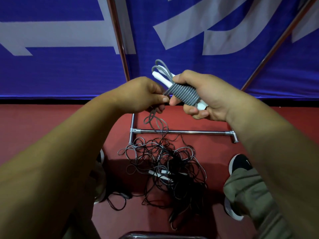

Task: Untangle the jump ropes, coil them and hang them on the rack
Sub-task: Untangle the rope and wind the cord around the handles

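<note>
My right hand (203, 95) grips a grey jump rope bundle (183, 94): grey cord is wound in tight turns round two white handles, with cord loops sticking out at the top left. My left hand (146, 95) pinches the loose grey cord end just left of the bundle; the cord hangs down from it in loops. On the red floor below lies a tangled pile of black and grey jump ropes (165, 166) with white handles among them. The chrome rack's base bar (183, 131) lies across the floor behind the pile.
A blue banner with white lettering (69, 66) stands behind, framed by slanted reddish metal poles (120, 45). My black shoes (240, 163) and olive trouser leg (246, 192) are on either side of the pile. A dark curved edge (162, 234) shows at the bottom.
</note>
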Tool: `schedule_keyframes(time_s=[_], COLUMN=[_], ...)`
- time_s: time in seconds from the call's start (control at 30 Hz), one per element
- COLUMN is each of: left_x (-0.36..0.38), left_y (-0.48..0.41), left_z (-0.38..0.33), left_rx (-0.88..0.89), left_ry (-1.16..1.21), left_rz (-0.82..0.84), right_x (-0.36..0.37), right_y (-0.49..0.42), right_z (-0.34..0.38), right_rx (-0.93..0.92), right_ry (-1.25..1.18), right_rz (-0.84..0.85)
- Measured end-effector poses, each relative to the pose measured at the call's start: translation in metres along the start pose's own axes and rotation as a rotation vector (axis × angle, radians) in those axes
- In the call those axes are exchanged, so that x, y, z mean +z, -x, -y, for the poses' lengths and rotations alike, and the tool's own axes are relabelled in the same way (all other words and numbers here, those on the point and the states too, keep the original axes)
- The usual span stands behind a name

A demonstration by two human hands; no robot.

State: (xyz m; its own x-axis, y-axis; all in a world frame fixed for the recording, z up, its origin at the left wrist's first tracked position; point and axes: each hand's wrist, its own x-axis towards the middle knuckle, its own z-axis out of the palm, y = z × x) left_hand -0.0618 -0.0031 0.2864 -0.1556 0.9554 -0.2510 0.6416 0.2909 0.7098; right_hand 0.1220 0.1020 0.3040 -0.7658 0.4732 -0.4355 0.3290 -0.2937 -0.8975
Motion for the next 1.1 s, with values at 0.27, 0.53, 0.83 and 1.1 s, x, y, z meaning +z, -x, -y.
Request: schedule_keyframes(time_s=[0.27, 0.53, 0.83, 1.1], left_x=[-0.014, -0.022, -0.020, 0.001], left_y=[0.005, 0.007, 0.010, 0.001], left_z=[0.006, -0.001, -0.011, -0.006], left_rx=[0.143, 0.230, 0.229, 0.016], left_ry=[0.169, 0.183, -0.238, -0.367], left_rz=[-0.040, -0.004, -0.029, -0.049], right_x=[0.002, 0.002, -0.007, -0.008], right_y=[0.007, 0.009, -0.009, -0.019], right_z=[0.000, -0.003, -0.020, -0.028], right_rx=[0.161, 0.333, 0.320, 0.154], right_ry=[-0.052, 0.166, 0.525, 0.500], right_rz=[0.344, 0.483, 0.121, -0.096])
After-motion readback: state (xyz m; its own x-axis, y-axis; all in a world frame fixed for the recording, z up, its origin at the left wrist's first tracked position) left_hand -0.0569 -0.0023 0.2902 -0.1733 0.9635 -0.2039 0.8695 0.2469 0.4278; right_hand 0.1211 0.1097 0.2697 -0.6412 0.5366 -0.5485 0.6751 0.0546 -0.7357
